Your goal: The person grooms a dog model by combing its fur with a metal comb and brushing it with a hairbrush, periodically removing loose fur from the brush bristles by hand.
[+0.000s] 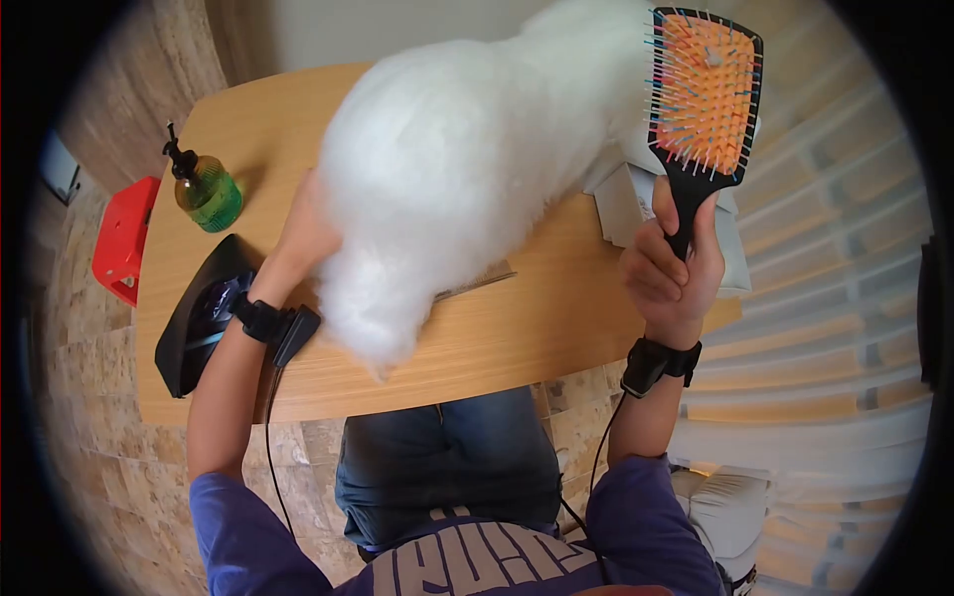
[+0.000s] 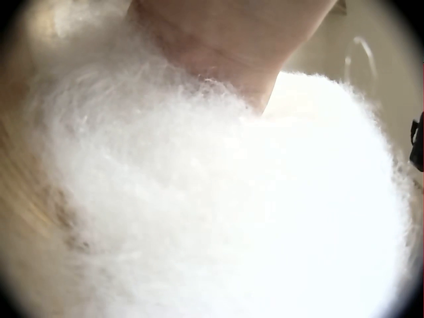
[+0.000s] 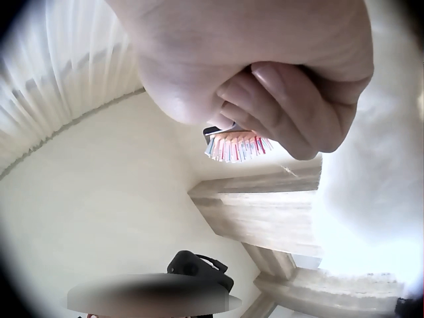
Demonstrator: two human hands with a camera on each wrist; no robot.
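- Brush [image 1: 708,94], black with an orange face and coloured bristles, raised to the right of the fluffy white mass [image 1: 437,139].
- Right hand [image 1: 668,263]: well right of the mass, fingers curled firmly round the brush's handle [image 1: 686,211].
- Left hand [image 1: 310,223]: touching the mass's left side; its fingers are hidden, so its grip cannot be told.
- Wooden table [image 1: 537,328]: beneath the mass.
- Green pump bottle [image 1: 211,202] and black tray [image 1: 177,343]: left of the mass.
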